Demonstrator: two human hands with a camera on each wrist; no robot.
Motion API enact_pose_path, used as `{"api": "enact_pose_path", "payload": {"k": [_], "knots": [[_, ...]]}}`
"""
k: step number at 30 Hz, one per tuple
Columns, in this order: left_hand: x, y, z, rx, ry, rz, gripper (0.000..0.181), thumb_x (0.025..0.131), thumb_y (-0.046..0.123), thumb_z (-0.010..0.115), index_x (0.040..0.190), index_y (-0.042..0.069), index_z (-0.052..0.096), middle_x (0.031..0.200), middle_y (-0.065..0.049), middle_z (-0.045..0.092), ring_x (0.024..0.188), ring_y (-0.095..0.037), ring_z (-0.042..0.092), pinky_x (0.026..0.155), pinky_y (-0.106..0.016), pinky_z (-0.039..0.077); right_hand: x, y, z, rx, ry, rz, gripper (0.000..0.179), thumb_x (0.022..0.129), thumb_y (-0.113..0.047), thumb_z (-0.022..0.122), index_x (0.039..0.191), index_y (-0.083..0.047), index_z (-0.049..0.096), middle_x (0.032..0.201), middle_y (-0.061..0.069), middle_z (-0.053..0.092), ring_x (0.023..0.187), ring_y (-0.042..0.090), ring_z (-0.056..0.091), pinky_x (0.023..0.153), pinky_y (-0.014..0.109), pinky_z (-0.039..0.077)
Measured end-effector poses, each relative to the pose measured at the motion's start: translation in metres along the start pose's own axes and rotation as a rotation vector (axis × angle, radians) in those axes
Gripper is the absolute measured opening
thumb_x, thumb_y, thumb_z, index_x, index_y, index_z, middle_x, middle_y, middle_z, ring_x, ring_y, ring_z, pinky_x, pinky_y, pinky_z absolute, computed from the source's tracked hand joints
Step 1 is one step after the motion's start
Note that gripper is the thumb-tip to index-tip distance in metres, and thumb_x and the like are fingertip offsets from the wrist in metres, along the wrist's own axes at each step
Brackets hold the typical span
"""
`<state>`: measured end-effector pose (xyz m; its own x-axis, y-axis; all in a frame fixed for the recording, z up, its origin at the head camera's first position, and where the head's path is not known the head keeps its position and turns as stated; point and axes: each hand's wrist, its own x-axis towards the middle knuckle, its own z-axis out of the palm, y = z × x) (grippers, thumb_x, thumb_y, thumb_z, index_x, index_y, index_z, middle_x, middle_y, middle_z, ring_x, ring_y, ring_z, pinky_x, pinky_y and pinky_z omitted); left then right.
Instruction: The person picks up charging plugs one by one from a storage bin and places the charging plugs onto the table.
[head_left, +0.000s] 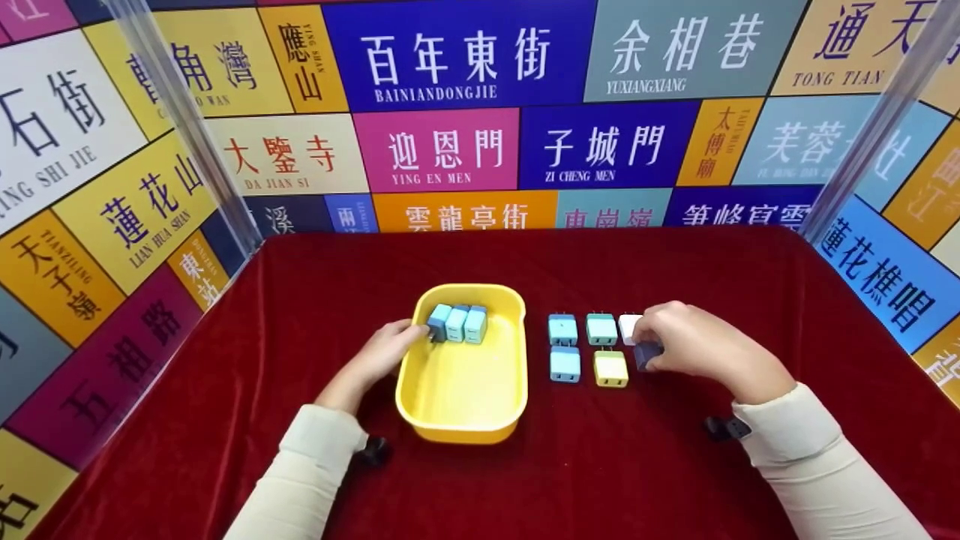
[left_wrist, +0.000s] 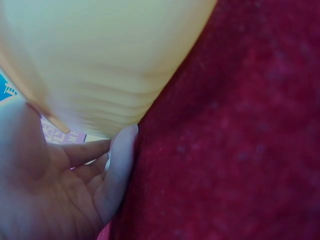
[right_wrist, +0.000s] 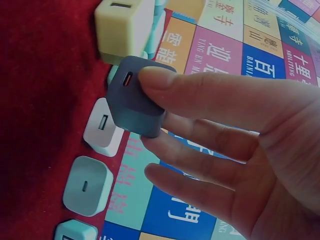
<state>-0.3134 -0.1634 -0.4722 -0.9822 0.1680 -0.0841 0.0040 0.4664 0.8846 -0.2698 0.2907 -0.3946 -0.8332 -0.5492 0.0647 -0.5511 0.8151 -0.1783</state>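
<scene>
My left hand (head_left: pixel 388 349) grips the left rim of a yellow plastic bin (head_left: pixel 463 433). In the left wrist view, the fingers lie against the outer wall of the bin (left_wrist: pixel 100 60). Inside the bin's far left corner stand several plug-in chargers (head_left: pixel 455 324), light blue and dark blue. Over on the right, my right hand (head_left: pixel 694 341) pinches a dark navy charger (head_left: pixel 648 355). Its single port faces the right wrist camera, and the thumb presses on the navy charger (right_wrist: pixel 135 100). Right beside these fingers is a white charger (head_left: pixel 628 328), partly hidden by the hand.
Between bin and right hand lie a yellow charger (head_left: pixel 610 369), a green charger (head_left: pixel 601 330) and two blue chargers, one being the near blue charger (head_left: pixel 565 364). Dark red cloth (head_left: pixel 600 465) covers the table. Sign-patterned panels (head_left: pixel 450 150) enclose its back and sides.
</scene>
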Motion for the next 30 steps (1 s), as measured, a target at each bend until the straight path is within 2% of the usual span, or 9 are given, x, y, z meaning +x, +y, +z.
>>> {"api": "enact_pose_path", "payload": {"k": [4, 11, 20, 30], "knots": [[0.0, 0.0, 0.0, 0.005, 0.001, 0.004, 0.052, 0.104, 0.037, 0.055, 0.136, -0.002, 0.066, 0.115, -0.015, 0.075, 0.093, -0.02, 0.072, 0.084, -0.033, 0.06, 0.002, 0.002, 0.005, 0.003, -0.028, 0.018, 0.027, 0.078, -0.006, 0.093, 0.101, -0.005, 0.081, 0.099, 0.005, 0.076, 0.085, 0.019, 0.065, 0.081, 0.047, 0.062], [0.0, 0.0, 0.0, 0.013, 0.005, 0.002, 0.052, 0.104, 0.037, 0.055, 0.136, -0.002, 0.066, 0.114, -0.015, 0.075, 0.092, -0.021, 0.073, 0.083, -0.034, 0.06, 0.005, 0.006, 0.012, -0.007, -0.044, -0.021, 0.025, 0.074, -0.003, 0.093, 0.095, -0.005, 0.08, 0.093, 0.003, 0.075, 0.081, 0.017, 0.064, 0.076, 0.044, 0.061], [0.0, -0.001, 0.001, 0.005, 0.003, -0.007, 0.051, 0.104, 0.036, 0.055, 0.136, -0.002, 0.066, 0.113, -0.015, 0.075, 0.09, -0.021, 0.073, 0.08, -0.033, 0.061, 0.005, 0.009, 0.015, -0.006, -0.075, -0.01, 0.026, 0.072, -0.004, 0.095, 0.092, -0.005, 0.079, 0.089, 0.001, 0.073, 0.078, 0.018, 0.061, 0.073, 0.043, 0.059], [0.001, 0.0, 0.001, 0.015, 0.002, -0.008, 0.053, 0.104, 0.038, 0.055, 0.137, -0.001, 0.066, 0.117, -0.015, 0.074, 0.094, -0.021, 0.072, 0.085, -0.034, 0.06, 0.008, 0.009, 0.016, 0.011, -0.116, 0.01, 0.028, 0.072, -0.007, 0.097, 0.092, -0.007, 0.077, 0.088, 0.001, 0.071, 0.08, 0.018, 0.061, 0.074, 0.043, 0.059]]}}
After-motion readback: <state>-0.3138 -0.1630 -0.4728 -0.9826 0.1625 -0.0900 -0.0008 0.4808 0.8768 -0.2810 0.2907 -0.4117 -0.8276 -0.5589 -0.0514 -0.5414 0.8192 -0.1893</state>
